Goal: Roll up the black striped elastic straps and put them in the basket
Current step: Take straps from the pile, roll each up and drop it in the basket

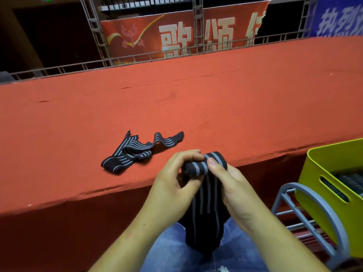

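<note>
Half-rolled strap [204,168]; loose strap [128,154] — basket [334,160] R

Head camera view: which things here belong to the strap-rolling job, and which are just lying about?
Belongs to the job:
half-rolled strap, pinched by left hand and right hand
loose strap on the red cloth
yellow-green basket

Just lying about:
red banner
blue banner
metal truss
grey rack by the basket

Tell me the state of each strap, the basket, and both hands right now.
Held strap: top partly rolled, tail hanging down.
Loose strap: unrolled, lying crumpled on the red surface.
Basket: upright, dark striped things inside.
Left hand: grips the roll.
Right hand: grips the roll, thumb on top.
</note>
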Tool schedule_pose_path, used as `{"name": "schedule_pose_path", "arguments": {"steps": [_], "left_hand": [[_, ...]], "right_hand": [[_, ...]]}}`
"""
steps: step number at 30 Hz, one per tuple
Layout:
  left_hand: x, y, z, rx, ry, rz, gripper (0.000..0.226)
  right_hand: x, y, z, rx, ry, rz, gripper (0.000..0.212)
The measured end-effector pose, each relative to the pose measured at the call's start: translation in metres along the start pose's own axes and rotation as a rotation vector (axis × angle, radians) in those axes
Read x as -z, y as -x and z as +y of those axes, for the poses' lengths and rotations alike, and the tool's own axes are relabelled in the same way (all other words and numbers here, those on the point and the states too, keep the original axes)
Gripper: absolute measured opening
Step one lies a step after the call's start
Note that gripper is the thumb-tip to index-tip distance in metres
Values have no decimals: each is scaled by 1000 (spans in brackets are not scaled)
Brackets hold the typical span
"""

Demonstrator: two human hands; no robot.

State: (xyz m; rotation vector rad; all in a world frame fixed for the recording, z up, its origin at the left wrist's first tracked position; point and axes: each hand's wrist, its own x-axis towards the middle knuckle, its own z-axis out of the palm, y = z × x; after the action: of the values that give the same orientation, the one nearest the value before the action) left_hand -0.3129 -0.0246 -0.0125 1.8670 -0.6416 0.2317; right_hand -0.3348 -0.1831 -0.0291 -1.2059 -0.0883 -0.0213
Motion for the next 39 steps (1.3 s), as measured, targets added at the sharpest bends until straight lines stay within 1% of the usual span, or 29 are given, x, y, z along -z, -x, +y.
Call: {"name": "schedule_pose_path", "arguments": {"steps": [4,7,9,13,21,25,28,32,35,39], "left_hand": [[3,3,2,102,13,-90,51],[3,3,2,168,50,-91,55],[2,2,3,187,59,-72,51],[1,1,3,200,88,-19,34],[1,1,0,182,34,33,33],[1,2,0,193,28,25,33],[0,1,2,185,25,9,31],[0,-1,4,161,26,16,27],[0,-3,5,147,38,28,26],[1,-3,3,130,19,65,26]], "right_hand": [[3,-1,-1,-4,14,3,34],[4,0,-1,13,50,-2,30],[5,1,1,32,85,-3,29],[6,1,3,72,164,6,23],[7,-1,2,41,306,14,20],[8,-1,3,116,367,43,19],[8,-1,3,189,372,77,20],[8,-1,5,213,330,108,23],[8,-2,7,152,259,125,32],[9,-1,6,-4,211,59,49]]}}
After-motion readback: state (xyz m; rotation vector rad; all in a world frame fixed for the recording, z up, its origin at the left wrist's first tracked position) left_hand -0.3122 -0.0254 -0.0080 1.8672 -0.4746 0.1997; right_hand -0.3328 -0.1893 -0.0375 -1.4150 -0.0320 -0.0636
